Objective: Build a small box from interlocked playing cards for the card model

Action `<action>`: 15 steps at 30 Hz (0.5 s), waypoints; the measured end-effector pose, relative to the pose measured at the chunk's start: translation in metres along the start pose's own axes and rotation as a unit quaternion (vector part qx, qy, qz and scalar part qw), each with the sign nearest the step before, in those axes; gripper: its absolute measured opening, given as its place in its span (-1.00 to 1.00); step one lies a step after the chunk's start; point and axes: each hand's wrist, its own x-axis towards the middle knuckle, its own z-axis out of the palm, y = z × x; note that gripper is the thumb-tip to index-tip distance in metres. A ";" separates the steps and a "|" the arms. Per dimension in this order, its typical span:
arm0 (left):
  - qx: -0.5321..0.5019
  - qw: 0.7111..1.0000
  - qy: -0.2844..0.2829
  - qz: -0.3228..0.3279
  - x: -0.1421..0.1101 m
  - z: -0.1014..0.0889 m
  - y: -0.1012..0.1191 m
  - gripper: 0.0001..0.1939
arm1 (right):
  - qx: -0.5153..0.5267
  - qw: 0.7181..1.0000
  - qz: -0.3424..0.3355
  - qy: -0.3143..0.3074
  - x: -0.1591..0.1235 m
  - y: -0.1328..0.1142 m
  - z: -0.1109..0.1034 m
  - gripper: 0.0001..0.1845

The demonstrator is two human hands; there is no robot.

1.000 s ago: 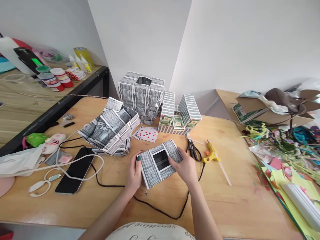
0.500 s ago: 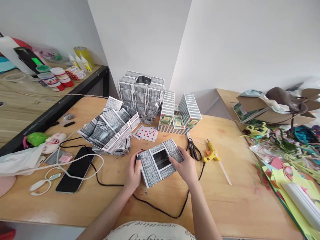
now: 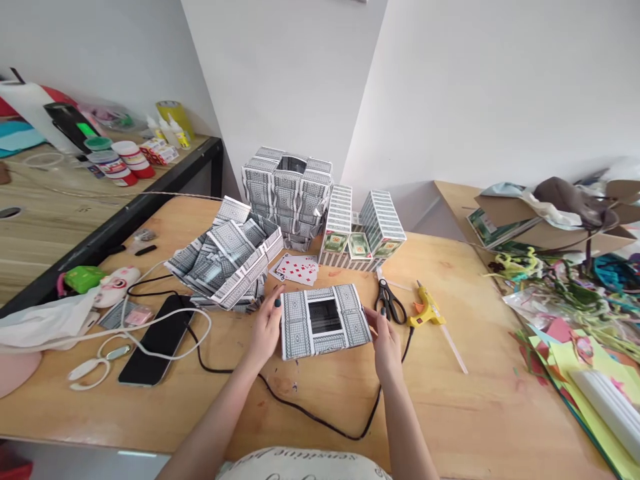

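A flat frame of folded grey-backed playing cards, with a square hole in its middle, lies on the wooden table in front of me. My left hand presses against its left side, fingers closed on the edge. My right hand holds its right side the same way. The frame sits square to me, between both hands.
Behind the frame lie a collapsed card structure, a taller card box, stacked card decks and loose red cards. Scissors and a yellow glue gun lie right; a phone and cables left. Paper scraps crowd the right side.
The card frame has been turned from tilted to square-on. My right hand slid off its top to its right edge. The view shifted slightly.
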 end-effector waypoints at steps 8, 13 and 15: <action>0.025 0.994 -0.108 0.013 -0.033 -0.014 0.008 -0.38 | 0.039 0.999 0.017 -0.016 -0.008 0.015 -0.003 -0.56; -0.075 0.987 -0.136 -0.048 -0.029 -0.006 0.003 -0.40 | -0.046 0.998 -0.019 0.031 -0.021 0.019 0.009 -0.54; -0.101 0.985 -0.122 -0.065 -0.019 -0.005 0.002 -0.42 | -0.077 0.995 -0.039 0.055 -0.025 0.023 0.009 -0.50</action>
